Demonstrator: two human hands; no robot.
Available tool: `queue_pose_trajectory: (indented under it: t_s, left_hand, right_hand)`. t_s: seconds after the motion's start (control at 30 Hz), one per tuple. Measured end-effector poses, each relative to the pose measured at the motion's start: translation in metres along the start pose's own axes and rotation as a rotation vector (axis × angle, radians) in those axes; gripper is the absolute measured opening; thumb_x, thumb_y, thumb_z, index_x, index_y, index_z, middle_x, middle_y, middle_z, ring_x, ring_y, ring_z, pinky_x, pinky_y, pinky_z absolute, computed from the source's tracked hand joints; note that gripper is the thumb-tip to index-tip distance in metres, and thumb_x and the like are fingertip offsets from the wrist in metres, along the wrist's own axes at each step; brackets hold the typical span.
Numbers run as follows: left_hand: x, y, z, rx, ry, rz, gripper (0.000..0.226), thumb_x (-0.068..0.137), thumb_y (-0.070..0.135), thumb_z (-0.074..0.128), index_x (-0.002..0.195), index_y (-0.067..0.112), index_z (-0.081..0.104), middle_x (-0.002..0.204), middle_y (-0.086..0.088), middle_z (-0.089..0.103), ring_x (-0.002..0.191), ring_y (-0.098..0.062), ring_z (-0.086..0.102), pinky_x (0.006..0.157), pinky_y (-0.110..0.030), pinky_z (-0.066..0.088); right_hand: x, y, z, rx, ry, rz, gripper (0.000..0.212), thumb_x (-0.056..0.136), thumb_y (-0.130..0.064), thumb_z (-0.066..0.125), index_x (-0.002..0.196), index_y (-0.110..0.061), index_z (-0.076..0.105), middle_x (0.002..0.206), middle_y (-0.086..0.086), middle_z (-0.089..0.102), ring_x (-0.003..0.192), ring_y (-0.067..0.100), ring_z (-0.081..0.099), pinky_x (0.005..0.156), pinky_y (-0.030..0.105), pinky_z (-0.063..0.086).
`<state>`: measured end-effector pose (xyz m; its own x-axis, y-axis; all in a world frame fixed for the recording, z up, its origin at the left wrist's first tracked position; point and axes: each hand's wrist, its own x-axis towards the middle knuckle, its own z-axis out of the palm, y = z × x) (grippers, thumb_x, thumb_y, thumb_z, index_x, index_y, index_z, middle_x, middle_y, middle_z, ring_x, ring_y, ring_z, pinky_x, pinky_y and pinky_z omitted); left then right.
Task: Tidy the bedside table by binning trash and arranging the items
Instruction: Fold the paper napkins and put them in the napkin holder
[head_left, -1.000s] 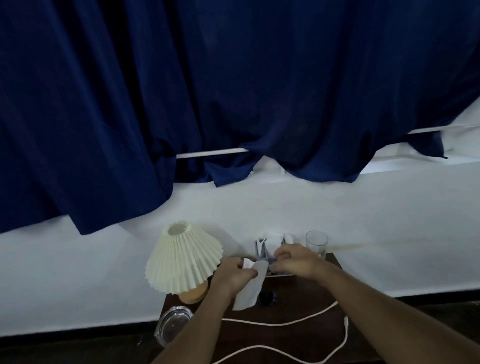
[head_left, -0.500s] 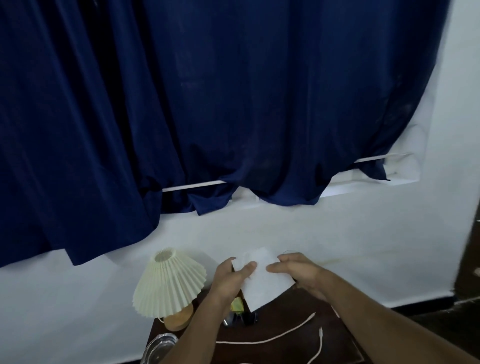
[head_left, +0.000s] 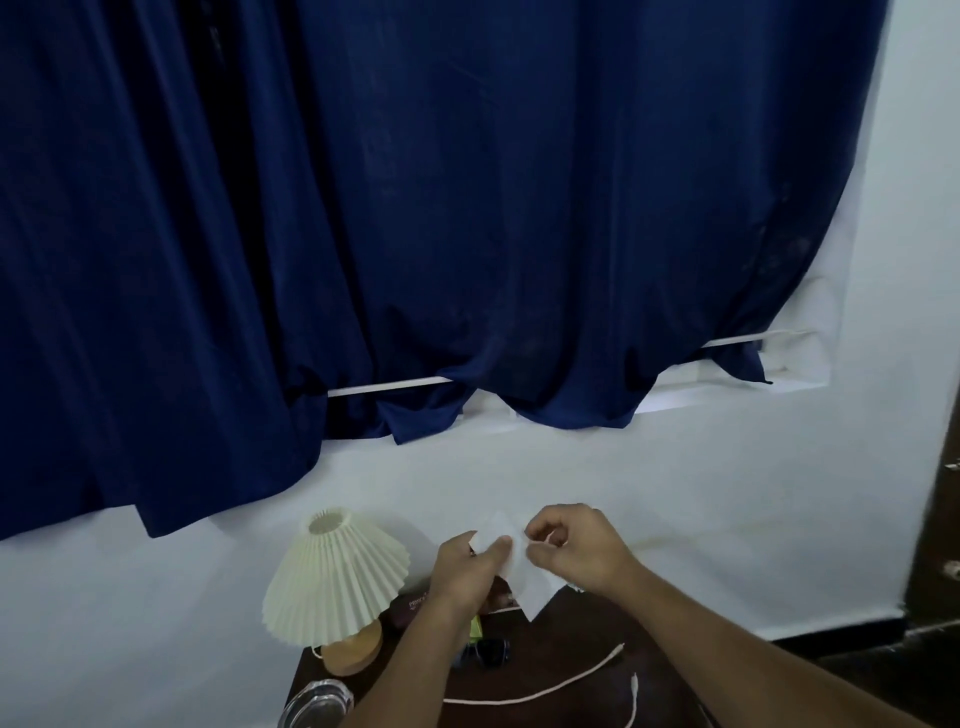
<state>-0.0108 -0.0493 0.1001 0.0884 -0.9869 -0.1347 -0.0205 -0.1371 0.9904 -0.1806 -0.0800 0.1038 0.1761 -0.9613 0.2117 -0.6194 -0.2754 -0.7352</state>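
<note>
Both hands are up in front of the wall w/ a white paper sheet (head_left: 525, 578) pinched between them. The left hand (head_left: 467, 569) has its thumb clamped down on the sheet's left edge, fingers curled behind it. The right hand (head_left: 579, 551) has its fingers curled in, nipping the right edge near the top. So both are closed on the paper, and the two grips are nearly touching. The sheet's top corner pokes up just above the grip, and the rest hangs down and to the right of it, ending in a point. It's off the table, not touching anything else afaict.

Everything else sits below the grip on the dark bedside table (head_left: 582, 644). Down and left is a lamp (head_left: 332, 577) w/ a cream pleated shade on a round wooden base. Right under the left wrist there's a dark brown box (head_left: 409, 609) w/ some print on it, too small to read. Next to that is a bit of smth yellow-green (head_left: 475, 627), partly hidden by the forearm. Just below that are dark sunglasses (head_left: 485, 652). A white cord (head_left: 535, 691) runs across the tabletop further down, between the forearms. A clear glass dish (head_left: 317, 702) sits at the table's near left corner. Behind it all is a navy curtain (head_left: 415, 208) hanging over a white wall (head_left: 675, 493).
</note>
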Motion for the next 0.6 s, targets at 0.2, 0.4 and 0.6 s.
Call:
queue_pose_trajectory:
  t_s: [0.2,0.4,0.6]
  left_hand:
    - [0.002,0.001,0.0,-0.045,0.011,-0.051,0.028,0.098,0.011,0.047,0.092,0.004,0.073,0.088,-0.021,0.076,0.072,-0.028,0.073,0.063,-0.039,0.062]
    - [0.008,0.0,-0.008,-0.166,-0.016,-0.155,0.046,0.095,0.051,0.06,0.105,0.008,0.071,0.088,-0.013,0.073,0.085,-0.031,0.073,0.067,-0.042,0.063]
    - [0.02,-0.016,-0.006,-0.201,0.032,-0.141,0.015,0.097,0.007,0.057,0.097,0.008,0.072,0.086,-0.012,0.072,0.077,-0.028,0.071,0.059,-0.032,0.06]
  right_hand:
    - [-0.005,-0.016,0.012,-0.386,0.008,-0.214,0.025,0.081,-0.033,0.07,0.107,-0.033,0.072,0.098,-0.018,0.057,0.089,0.006,0.058,0.078,0.026,0.052]
    - [-0.006,-0.013,0.02,-0.466,-0.077,-0.256,0.048,0.081,-0.048,0.065,0.127,-0.034,0.067,0.122,-0.014,0.058,0.115,0.009,0.052,0.1,0.028,0.042]
    - [0.006,-0.004,0.027,0.34,0.055,0.288,0.044,0.083,-0.042,0.078,0.121,-0.025,0.065,0.116,-0.004,0.065,0.102,0.011,0.064,0.083,0.026,0.05]
